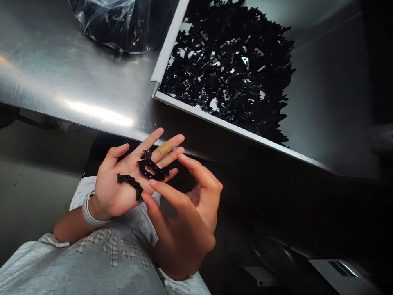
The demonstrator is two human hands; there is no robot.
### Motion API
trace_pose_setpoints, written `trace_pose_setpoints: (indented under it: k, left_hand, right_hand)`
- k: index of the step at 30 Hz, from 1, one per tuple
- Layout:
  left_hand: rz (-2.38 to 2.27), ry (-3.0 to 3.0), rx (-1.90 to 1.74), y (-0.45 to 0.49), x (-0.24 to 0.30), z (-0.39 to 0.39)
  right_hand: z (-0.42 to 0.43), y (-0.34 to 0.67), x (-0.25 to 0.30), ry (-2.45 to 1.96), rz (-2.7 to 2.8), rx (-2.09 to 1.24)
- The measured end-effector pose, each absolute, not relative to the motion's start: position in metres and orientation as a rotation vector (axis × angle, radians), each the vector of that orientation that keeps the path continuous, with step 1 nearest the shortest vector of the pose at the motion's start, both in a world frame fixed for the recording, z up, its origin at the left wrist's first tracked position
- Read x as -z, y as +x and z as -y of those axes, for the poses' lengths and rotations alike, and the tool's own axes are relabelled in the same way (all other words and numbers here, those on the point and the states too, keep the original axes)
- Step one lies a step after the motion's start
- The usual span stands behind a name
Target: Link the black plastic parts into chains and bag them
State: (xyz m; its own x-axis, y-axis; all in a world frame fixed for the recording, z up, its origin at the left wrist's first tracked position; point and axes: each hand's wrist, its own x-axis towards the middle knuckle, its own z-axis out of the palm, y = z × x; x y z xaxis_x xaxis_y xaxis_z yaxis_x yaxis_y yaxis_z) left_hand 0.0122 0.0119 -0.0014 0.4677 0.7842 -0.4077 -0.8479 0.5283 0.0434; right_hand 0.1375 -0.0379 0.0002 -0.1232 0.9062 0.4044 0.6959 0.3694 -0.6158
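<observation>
My left hand (123, 184) is palm up with its fingers spread, a tan bandage (165, 148) around one finger. Small black plastic parts lie loose on it: a curved, jointed-looking piece (131, 183) on the palm and a looped cluster (152, 166) by the finger bases. How many pieces form the cluster, I cannot tell. From the right, my right hand (187, 205) reaches over the palm, thumb and index tips apart. Its thumb tip is at the lower end of the curved piece, and its index tip is beside the cluster.
A white-rimmed tray (239, 128) holds a large heap of similar black parts (227, 69). Left of it, a clear plastic bag (123, 24) with dark contents sits on the shiny metal table (46, 69). A pale flat object (340, 274) is low at the right.
</observation>
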Motion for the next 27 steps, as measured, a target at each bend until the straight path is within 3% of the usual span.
trace_pose_setpoints:
  k: [7,20,27]
  left_hand:
    - [-0.385,-0.136,-1.028,0.012,0.001,-0.012]
    - [-0.414,-0.091,-1.068,0.011,-0.001,-0.011]
    - [-0.452,-0.212,-1.110,0.013,-0.003,-0.015]
  right_hand:
    - [0.046,0.134,0.002,-1.353,1.962,-0.288]
    - [0.046,0.133,0.011,-1.305,1.510,-0.796]
    - [0.045,0.134,0.013,-1.452,1.509,-0.752]
